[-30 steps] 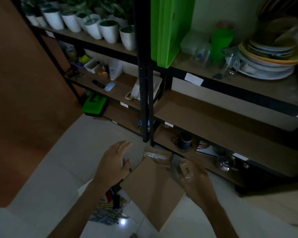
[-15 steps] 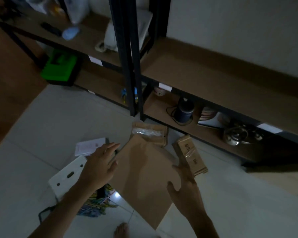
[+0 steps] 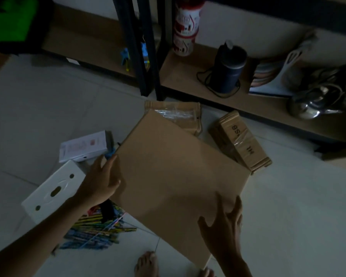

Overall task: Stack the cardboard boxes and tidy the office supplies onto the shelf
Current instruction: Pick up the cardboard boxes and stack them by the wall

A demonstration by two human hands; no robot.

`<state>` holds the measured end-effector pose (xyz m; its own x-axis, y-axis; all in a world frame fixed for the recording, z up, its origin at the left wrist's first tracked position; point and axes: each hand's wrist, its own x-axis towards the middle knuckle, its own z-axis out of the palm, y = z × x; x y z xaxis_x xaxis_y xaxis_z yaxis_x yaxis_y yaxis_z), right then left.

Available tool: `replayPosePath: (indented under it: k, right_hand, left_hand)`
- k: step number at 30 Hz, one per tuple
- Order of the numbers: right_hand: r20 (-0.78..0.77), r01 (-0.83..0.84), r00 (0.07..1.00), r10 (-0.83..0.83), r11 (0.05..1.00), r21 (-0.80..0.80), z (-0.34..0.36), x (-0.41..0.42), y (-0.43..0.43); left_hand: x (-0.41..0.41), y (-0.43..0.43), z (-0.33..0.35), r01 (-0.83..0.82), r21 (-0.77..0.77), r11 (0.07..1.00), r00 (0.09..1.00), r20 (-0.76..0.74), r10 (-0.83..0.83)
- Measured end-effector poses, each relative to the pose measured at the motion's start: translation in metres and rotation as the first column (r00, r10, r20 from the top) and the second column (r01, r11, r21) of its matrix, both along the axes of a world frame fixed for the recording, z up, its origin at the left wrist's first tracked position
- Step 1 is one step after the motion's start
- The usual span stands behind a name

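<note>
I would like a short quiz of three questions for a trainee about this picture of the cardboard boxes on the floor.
1. True or false: both hands touch the large flat brown cardboard box.
2. Which thing lies just past the right edge of that box? A) the long taped cardboard box with black letters B) the dark blue bottle C) the white plastic plate with holes
3. Fill in: the dark blue bottle stands on the lowest wooden ___.

Key: 1 true, the left hand at its left edge and the right hand near its right corner; 2 A; 3 shelf.

Dark flask (image 3: 227, 68), kettle (image 3: 312, 103), patterned can (image 3: 185, 27).
</note>
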<state>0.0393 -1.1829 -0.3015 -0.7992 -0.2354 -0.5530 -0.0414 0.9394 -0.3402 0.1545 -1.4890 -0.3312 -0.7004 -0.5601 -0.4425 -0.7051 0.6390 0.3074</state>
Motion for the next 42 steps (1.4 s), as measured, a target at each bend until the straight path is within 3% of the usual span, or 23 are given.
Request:
replayPosePath:
  k: [4,8,11,15,18,21,25,28,29,37,42]
  right_hand:
    - [-0.014,-0.051,0.999,0.049,0.976,-0.212,-0.033,0.019,0.021]
    - [0.136,0.219,0.973,-0.186,0.93,-0.295,-0.031,0.023,0.035]
    - [0.139,0.255,0.965,-0.221,0.917,-0.308,-0.03,0.026,0.056]
    - [0.118,0.306,0.952,-0.284,0.909,-0.283,-0.022,0.026,0.095]
    - [-0.018,0.168,0.984,-0.179,0.949,-0.267,-0.022,0.025,0.134]
    - [0.062,0.256,0.967,-0.248,0.945,-0.204,-0.021,0.022,0.178]
    - [0.161,0.523,0.852,-0.498,0.819,-0.236,-0.025,0.031,0.241]
    - [0.289,0.746,0.666,-0.688,0.619,-0.246,-0.033,0.048,0.268]
    - [0.307,0.766,0.643,-0.702,0.589,-0.256,-0.034,0.052,0.274]
    - [0.244,0.792,0.611,-0.753,0.582,-0.185,-0.015,0.072,0.312]
    - [0.183,0.783,0.62,-0.763,0.616,-0.087,0.012,0.072,0.336]
  left_hand:
    - [0.012,-0.004,-0.013,-0.08,0.175,0.981,0.992,-0.085,0.096]
    - [0.021,0.012,-0.01,-0.115,0.176,0.978,0.99,-0.058,0.127]
    - [0.024,0.041,-0.005,-0.119,0.225,0.967,0.987,-0.078,0.14]
    - [0.023,0.086,-0.001,-0.091,0.274,0.957,0.99,-0.077,0.116]
    - [0.019,0.123,0.0,-0.054,0.269,0.962,0.994,-0.074,0.076]
    - [0.018,0.16,-0.002,-0.016,0.301,0.954,0.994,-0.101,0.048]
    - [0.027,0.209,-0.006,-0.09,0.452,0.887,0.98,-0.12,0.161]
    - [0.035,0.237,-0.009,-0.143,0.54,0.83,0.973,-0.079,0.219]
    - [0.037,0.245,-0.01,-0.167,0.557,0.813,0.97,-0.056,0.238]
    - [0.051,0.293,0.003,-0.237,0.494,0.837,0.971,0.093,0.22]
    - [0.046,0.302,0.026,-0.218,0.462,0.86,0.976,0.099,0.194]
